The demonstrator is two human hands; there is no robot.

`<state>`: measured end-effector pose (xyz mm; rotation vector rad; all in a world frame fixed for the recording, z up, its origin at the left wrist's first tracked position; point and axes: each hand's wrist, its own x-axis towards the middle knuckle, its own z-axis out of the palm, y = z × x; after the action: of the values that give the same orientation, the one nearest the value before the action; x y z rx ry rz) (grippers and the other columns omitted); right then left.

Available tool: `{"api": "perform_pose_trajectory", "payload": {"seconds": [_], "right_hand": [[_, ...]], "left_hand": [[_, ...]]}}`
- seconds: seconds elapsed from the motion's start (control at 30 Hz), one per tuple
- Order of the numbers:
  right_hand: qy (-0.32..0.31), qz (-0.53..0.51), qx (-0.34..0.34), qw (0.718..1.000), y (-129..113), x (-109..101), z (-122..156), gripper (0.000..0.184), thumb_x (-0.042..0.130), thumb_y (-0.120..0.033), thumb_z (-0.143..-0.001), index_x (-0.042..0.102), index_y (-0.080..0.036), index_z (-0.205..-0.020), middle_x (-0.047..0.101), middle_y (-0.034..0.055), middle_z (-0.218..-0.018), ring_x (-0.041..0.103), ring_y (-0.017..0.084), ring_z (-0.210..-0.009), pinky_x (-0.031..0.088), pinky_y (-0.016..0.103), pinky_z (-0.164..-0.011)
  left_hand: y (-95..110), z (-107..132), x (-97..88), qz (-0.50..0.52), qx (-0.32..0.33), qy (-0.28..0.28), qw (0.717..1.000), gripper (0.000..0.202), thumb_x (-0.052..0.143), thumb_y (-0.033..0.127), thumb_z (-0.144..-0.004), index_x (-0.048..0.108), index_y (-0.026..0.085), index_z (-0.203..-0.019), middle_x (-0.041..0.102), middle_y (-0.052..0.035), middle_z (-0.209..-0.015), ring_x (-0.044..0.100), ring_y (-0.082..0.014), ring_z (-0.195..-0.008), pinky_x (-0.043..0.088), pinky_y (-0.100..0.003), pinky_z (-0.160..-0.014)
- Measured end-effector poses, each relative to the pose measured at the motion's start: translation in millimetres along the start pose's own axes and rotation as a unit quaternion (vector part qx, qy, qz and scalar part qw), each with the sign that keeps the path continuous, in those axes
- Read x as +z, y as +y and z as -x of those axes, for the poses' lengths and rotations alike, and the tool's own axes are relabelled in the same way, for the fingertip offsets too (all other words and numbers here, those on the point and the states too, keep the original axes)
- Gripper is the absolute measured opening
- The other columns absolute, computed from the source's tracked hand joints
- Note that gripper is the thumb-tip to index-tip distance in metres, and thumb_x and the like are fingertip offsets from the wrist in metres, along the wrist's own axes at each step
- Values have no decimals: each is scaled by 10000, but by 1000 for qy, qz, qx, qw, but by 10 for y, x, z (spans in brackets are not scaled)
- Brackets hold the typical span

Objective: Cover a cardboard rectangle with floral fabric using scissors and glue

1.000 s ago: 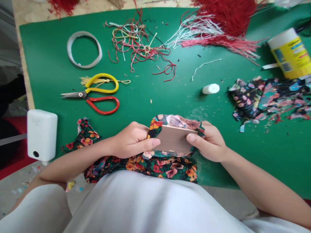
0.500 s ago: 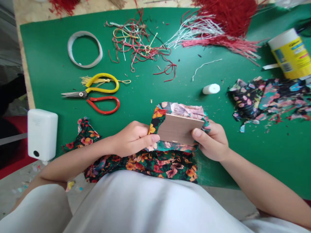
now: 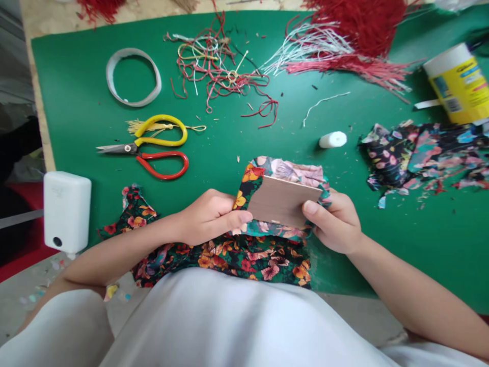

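Observation:
Between my two hands is a thin brown wooden board (image 3: 282, 201) with a piece of floral fabric (image 3: 292, 171) around it. The fabric's edges stick out past the board at the top and bottom, and a flap lies over its left side. My left hand (image 3: 214, 216) is closed on the left edge, thumb on top and fingers hidden beneath. At the right edge my right hand (image 3: 336, 221) grips board and fabric, its thumb pressing the board's face. A larger dark floral cloth (image 3: 244, 260) lies below, along the table edge against my white shirt.
On the green tabletop (image 3: 229, 140) lie scissors (image 3: 128, 148) with yellow and red handles, a tape ring (image 3: 110, 76), tangled cords (image 3: 214, 66), red tassels (image 3: 359, 25), a small white roll (image 3: 332, 139), fabric scraps (image 3: 397, 158), a glue bottle (image 3: 458, 86) and a white device (image 3: 66, 211).
The board and fabric have tilted slightly, their upper edge rising a little. Both hands keep the same grip, and the other things stay where they were.

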<state>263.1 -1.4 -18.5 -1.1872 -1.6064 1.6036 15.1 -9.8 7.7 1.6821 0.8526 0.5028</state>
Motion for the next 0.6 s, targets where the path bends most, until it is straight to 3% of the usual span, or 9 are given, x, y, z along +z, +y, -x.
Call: {"api": "perform_pose_trajectory", "payload": {"seconds": [0.23, 0.4, 0.6], "right_hand": [[0, -49, 17, 999, -33, 1, -7, 498, 549, -607, -876, 530, -219, -564, 451, -16, -523, 402, 119, -476, 328, 280, -465], [-10, -80, 19, 997, -23, -6, 3, 391, 566, -566, -884, 621, -236, -681, 525, -10, -598, 447, 130, -516, 341, 291, -494], [-18, -82, 19, 996, -9, -15, 7, 387, 554, -562, -893, 627, -231, -707, 554, -3, -628, 474, 140, -544, 378, 299, -525]], "left_hand": [[-53, 15, -19, -8, 19, -19, 1000, 664, 244, 589, -987, 560, 147, -605, 569, -16, -574, 516, -90, -549, 384, -207, -542], [-53, 38, -11, 60, -8, -8, 998, 587, 273, 519, -1006, 617, 155, -700, 621, -13, -643, 550, -94, -599, 423, -202, -589], [-1, 18, -14, 69, -26, 21, 997, 544, 340, 447, -1008, 592, 159, -622, 649, -13, -601, 564, -82, -558, 420, -182, -541]]}}
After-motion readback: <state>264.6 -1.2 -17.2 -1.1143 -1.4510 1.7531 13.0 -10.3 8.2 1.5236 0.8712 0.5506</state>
